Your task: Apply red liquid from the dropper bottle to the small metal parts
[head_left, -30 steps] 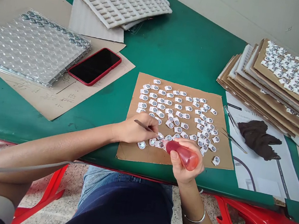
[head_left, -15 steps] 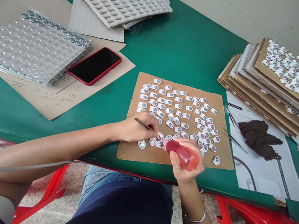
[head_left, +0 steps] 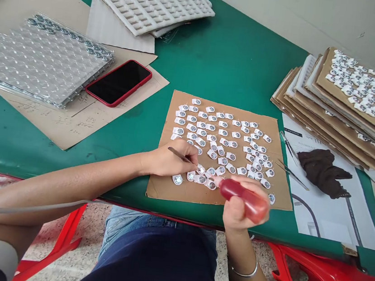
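Note:
My left hand (head_left: 173, 158) is closed around thin metal tweezers (head_left: 178, 154), over the lower left of a brown cardboard sheet (head_left: 164, 192). The tips point down at a small white piece with a round dark print (head_left: 201, 169). In my right hand (head_left: 246, 207) is a red squeeze bottle (head_left: 245, 200), tilted so that its pale nozzle points left, over the lower row of pieces. Many similar white tagged pieces lie in loose rows across the cardboard. Fingers partly hide the bottle and the tweezers.
A red-cased phone (head_left: 119, 83) and a clear tray (head_left: 43, 59) lie at left. White moulded trays (head_left: 150, 1) are at the back. At right are stacked cardboard sheets (head_left: 341, 116), more tweezers (head_left: 292, 174), a dark cloth (head_left: 323, 171) and a printed paper (head_left: 331, 222).
My right hand has moved right and slightly down with the red bottle, drawing its nozzle away from the tweezers' tips. My left hand has hardly moved.

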